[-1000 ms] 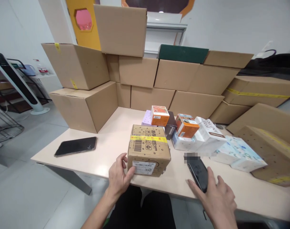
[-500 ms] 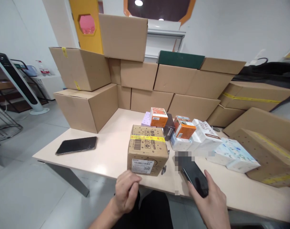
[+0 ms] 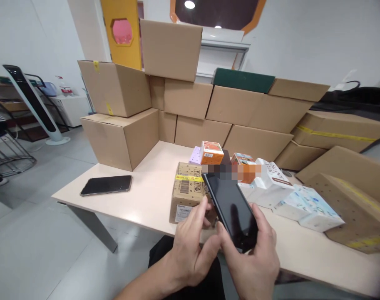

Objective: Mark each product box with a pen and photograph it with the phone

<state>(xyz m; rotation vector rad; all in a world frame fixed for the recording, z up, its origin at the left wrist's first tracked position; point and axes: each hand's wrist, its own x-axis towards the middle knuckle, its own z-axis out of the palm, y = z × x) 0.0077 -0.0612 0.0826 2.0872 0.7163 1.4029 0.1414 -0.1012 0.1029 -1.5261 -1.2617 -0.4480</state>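
My right hand (image 3: 255, 264) grips a black smartphone (image 3: 232, 206) by its lower end, thumb on the left edge and fingers on the right. The screen is dark and glossy, and blurred squares cover the top end. Close by on the left is my left hand (image 3: 191, 250), fingers stretched out and thumb apart, with nothing in it. Whether its fingertips touch the phone's edge, I cannot tell. Behind both hands stands a small carton with yellow tape (image 3: 185, 191), partly hidden by the phone. A second phone (image 3: 106, 184) lies face up at the table's left.
Large cardboard boxes (image 3: 174, 50) are stacked along the back and left of the table (image 3: 146, 204). Orange boxes (image 3: 211, 153) and white tissue packs (image 3: 311, 208) stand right of centre. More taped cartons (image 3: 355, 204) sit at the right edge. A tower fan (image 3: 33, 104) stands on the floor.
The phone in my right hand has come up and left, now in front of the small carton. My left hand has moved right beside it, and its curled fingers have opened out.
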